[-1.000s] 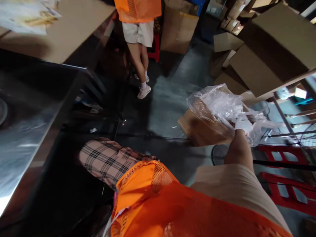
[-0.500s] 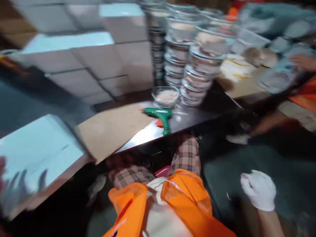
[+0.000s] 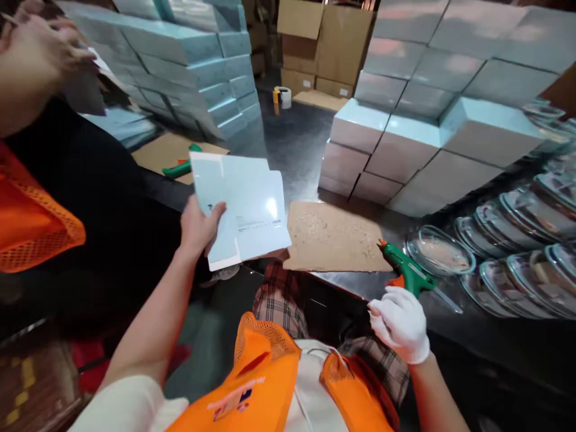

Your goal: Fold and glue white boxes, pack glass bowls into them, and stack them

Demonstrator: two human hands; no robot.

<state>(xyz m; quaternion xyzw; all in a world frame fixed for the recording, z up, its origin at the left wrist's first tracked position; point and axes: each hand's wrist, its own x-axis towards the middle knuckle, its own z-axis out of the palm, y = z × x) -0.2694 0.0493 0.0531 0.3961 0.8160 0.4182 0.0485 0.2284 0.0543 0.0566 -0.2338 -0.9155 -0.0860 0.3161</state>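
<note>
My left hand grips the left edge of a white carton, thumb on top and fingers hidden underneath. The carton is tilted above the table's front edge, with its flaps showing and small print on its face. My right hand, in a white glove, has its fingers curled in, with nothing visible in them. It is just in front of the handle of a green glue gun with an orange trigger. Whether the glove touches the handle, I cannot tell. A clear glue stick sticks out of the gun's back.
A glue-marked cardboard sheet lies before me. White boxes are stacked behind it. Glass containers stand at right beside a single glass dish. At left, a co-worker's hand is near another green glue gun.
The view has swung left. My left hand, earlier at a white box at the far left, now holds the carton in front of me. My right hand has come up beside the glue gun.
</note>
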